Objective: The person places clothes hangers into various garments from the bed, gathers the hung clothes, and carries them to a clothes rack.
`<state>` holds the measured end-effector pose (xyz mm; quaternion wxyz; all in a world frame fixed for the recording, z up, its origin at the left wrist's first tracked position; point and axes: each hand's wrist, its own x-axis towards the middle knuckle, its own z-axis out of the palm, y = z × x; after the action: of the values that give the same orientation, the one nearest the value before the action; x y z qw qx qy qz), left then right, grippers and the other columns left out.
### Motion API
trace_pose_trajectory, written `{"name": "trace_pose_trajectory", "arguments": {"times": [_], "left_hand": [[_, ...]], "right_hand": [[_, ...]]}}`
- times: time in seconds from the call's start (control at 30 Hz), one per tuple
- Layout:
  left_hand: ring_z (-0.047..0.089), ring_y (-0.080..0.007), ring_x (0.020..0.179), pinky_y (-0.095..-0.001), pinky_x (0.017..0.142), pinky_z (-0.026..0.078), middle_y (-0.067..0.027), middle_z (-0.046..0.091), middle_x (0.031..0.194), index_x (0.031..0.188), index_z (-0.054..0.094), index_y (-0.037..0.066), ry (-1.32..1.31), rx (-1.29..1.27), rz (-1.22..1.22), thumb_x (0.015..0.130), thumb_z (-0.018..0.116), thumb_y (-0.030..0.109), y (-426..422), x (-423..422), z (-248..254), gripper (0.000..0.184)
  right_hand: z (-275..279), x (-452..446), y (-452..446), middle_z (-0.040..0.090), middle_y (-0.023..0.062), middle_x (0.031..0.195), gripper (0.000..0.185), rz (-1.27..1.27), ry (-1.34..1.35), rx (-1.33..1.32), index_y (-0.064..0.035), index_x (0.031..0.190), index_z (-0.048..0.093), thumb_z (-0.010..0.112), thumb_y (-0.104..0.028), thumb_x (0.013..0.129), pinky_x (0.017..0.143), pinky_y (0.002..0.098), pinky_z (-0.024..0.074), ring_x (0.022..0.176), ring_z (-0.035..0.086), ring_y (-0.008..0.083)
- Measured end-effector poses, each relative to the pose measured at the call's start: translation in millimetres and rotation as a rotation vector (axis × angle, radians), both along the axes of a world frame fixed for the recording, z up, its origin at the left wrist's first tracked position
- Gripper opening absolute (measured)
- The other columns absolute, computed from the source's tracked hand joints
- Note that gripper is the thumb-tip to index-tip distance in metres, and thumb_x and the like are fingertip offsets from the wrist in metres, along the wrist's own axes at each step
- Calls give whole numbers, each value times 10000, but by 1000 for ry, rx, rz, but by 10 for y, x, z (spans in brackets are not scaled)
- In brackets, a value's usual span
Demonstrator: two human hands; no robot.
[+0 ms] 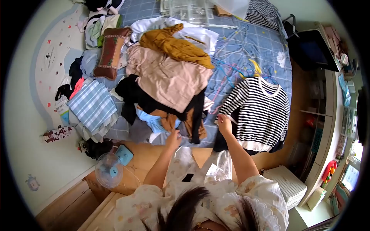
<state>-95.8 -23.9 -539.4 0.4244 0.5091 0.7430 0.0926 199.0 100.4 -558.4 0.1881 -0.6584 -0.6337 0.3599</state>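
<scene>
On the striped sweater [265,115], my right grip [224,125] seems pinched at the sleeve [234,96], needing gentleness; by brown cloth [168,122], my left grip [174,139] I cannot tell.

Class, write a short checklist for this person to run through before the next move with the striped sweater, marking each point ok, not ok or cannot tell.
1. Sweater spread out on the bed, neckline away from the person: ok.
2. Right hand at the sweater's cuff: ok.
3. Left hand at the sweater too: not ok, it is at the near edge of the clothes pile.
4. Hangers well away from the neckline: not ok, they lie right by it.
5. Left hand gripping cloth: cannot tell.
6. Fan off the bed: ok.
</scene>
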Motion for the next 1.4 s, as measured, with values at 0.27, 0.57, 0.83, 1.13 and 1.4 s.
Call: {"name": "trace_pose_trajectory", "arguments": {"times": [0.27, 0.57, 0.83, 1.13, 1.4], "left_hand": [[647, -247, 837, -350, 738, 499, -117, 660, 902, 1081, 563, 46, -173, 85, 199, 845, 626, 170, -418, -1155, -122, 274], [634, -247, 919, -370, 800, 484, -117, 656, 1011, 1136, 546, 29, -540, 24, 462, 901, 567, 342, -582, -1592, -507, 392], [469, -259, 1211, -424, 978, 410, -89, 463, 1354, 1358, 369, 88, -1596, -104, 1119, 894, 492, 548, 876, -1412, 422, 665], [591, -251, 1060, -406, 924, 477, -95, 617, 1156, 1208, 538, 69, -1543, 145, 1469, 937, 441, 367, 1195, -1509, -184, 415], [593, -300, 1032, -402, 888, 471, -162, 597, 1161, 1154, 548, -1, -652, -226, 1072, 795, 530, 266, -302, -2172, -859, 449]], "right_hand": [[-150, -2383, 428, 447, 88, 1290, 596, 433, -338, 140, -121, 1262, 460, 706, -164, 721, 934, 415, 404, 1205, 429, 274], [335, -2429, 522, 573, 149, 822, 110, 316, 10, 247, -43, 864, 590, 532, -23, 773, 715, 430, 467, 817, 568, 373], [2254, -1838, -185, 527, 150, 642, 77, 564, 253, 395, 5, 708, 543, 521, 75, 682, 506, 381, 438, 575, 547, 334], [2353, -988, -1206, 577, 77, 686, 57, 618, -46, 288, -52, 682, 565, 572, 3, 693, 523, 361, 472, 616, 592, 270], [1415, -695, -1154, 623, 141, 944, 168, 569, -515, -501, -105, 919, 655, 513, -159, 849, 780, 424, 490, 893, 605, 328]]}}
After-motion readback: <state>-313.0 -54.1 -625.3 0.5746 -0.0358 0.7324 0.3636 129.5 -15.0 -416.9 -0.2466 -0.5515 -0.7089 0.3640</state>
